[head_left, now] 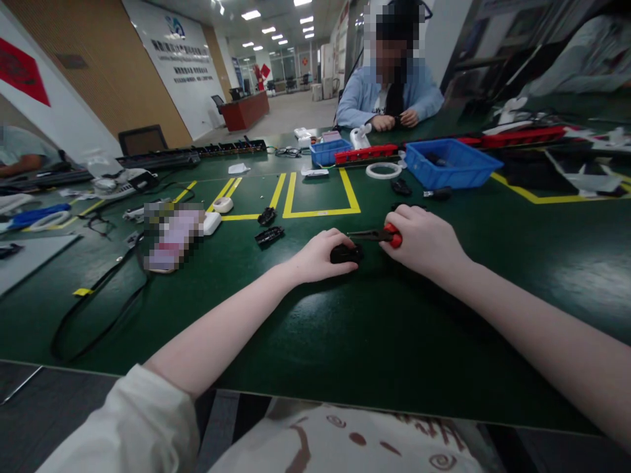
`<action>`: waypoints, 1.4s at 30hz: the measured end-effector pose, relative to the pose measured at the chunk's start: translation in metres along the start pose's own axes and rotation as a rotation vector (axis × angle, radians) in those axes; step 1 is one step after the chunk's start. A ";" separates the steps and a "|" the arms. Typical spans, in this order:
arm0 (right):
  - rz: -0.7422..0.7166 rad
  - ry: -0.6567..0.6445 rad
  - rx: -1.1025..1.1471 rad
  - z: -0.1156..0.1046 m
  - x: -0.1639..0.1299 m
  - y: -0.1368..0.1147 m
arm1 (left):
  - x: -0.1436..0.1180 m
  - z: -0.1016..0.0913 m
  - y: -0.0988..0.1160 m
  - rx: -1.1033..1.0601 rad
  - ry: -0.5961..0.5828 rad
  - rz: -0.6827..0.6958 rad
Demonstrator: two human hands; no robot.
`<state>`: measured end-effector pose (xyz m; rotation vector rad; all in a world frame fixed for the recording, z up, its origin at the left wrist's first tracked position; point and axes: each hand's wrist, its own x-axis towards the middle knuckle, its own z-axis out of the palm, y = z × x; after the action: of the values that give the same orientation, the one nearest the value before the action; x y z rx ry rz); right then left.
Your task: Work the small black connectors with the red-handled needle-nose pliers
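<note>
My left hand (325,255) is closed around a small black plastic part (345,253), holding it at the table top. Its exact kind is unclear, since the fingers cover much of it. In my right hand (424,240) are needle-nose pliers (367,234) with red handles. Their jaws point left and reach over the black part, beside my left fingers; whether they touch it I cannot tell. Two more black plastic parts, one nearer (269,236) and one farther (267,216), lie left of my left hand. Another black piece (401,187) lies beyond my right hand.
A blue bin (451,164) and a smaller blue bin (329,152) stand farther back, near a white ring (383,171). Left are a phone (175,240), a tape roll (223,205) and a black strap (106,322). Across the green table (305,341) sits a person (357,98).
</note>
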<state>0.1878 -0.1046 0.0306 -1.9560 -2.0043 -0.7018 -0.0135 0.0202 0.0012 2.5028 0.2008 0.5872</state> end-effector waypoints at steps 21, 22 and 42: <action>-0.130 0.012 0.197 0.022 -0.002 0.021 | 0.003 0.001 0.012 -0.083 0.012 0.056; -0.143 0.005 0.204 0.023 -0.001 0.018 | 0.003 0.001 0.013 -0.089 0.025 0.055; -0.065 -0.082 0.279 0.020 0.000 0.018 | 0.005 0.003 0.022 -0.157 0.072 -0.048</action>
<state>0.2085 -0.0951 0.0165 -1.7902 -2.0913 -0.3365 -0.0069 0.0013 0.0129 2.3211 0.2319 0.6486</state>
